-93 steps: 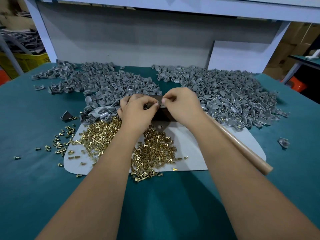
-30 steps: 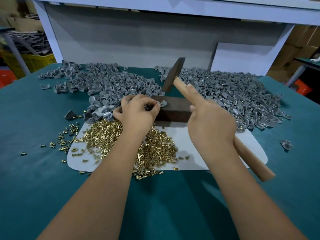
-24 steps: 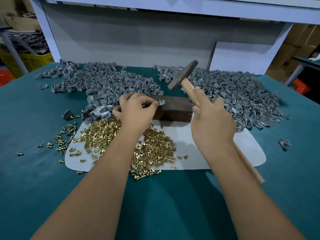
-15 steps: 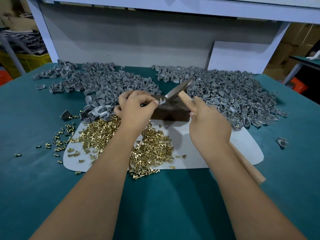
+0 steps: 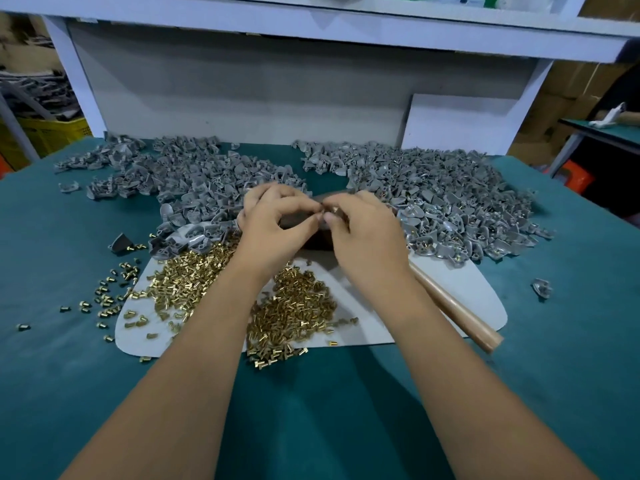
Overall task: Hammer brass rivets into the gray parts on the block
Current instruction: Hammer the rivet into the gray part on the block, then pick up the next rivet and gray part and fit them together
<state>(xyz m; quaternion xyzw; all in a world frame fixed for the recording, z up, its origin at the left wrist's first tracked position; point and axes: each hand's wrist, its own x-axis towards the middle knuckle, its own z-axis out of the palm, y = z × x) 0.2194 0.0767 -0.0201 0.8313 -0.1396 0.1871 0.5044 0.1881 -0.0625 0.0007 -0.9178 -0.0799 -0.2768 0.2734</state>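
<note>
Two bare forearms reach forward from the bottom of the view over a teal-covered table [image 5: 69,341]. Just beyond the near edge lies a pale mat [image 5: 450,292], heaped on its left and middle with small brass rivets [image 5: 294,306], close at hand, probably for quick picking. More rivets are scattered off the mat to the left. A wooden hammer handle [image 5: 460,317] lies across the mat's right side, partly under the right forearm and ungripped, likely parked within reach for the next strike.

Past the rivets, both hands meet over a dark block [image 5: 317,237], mostly hidden beneath them. The left hand [image 5: 277,223] has its fingers curled and its thumb and fingertips drawn together. The right hand [image 5: 363,233] pinches something small with a brass glint, apparently a rivet at a gray part, though the piece is too hidden to be sure. What the left hand's fingertips hold cannot be made out. The pose suggests seating a rivet before hammering.

Farther back, two wide heaps of gray parts [image 5: 450,202] flank the hands, against a white shelf frame [image 5: 311,29].
</note>
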